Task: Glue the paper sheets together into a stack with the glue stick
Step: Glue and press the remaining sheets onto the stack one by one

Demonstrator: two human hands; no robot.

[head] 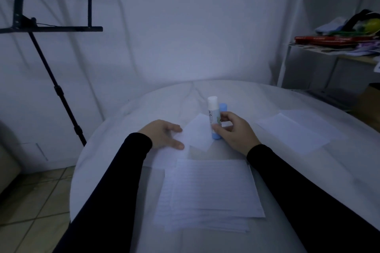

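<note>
The fingers (225, 116) of the right hand (236, 131) are curled round the lower body of the glue stick (213, 117), thumb on the near side, holding it upright with its blue base just over a small paper sheet (197, 133). The stick's white top is exposed; a blue cap (223, 107) stands just behind it on the desk (308, 170). The left hand (162, 132) lies nearby with fingers fairly straight and slightly spread, thumb and fingertips resting on the left edge of that same small sheet, which looks lifted a little at that side, though the blur makes this hard to judge. Both arms wear dark sleeves (123, 170). Nearer to me lies a stack of lined paper sheets (209, 193), edges fanned unevenly, flat on the round, white-covered desk. Well off to the right lie more paper sheets (292, 131), overlapping. Behind, a black music stand (51, 26) rises at the left, and a cluttered shelf (339, 47) stands at the right.
</note>
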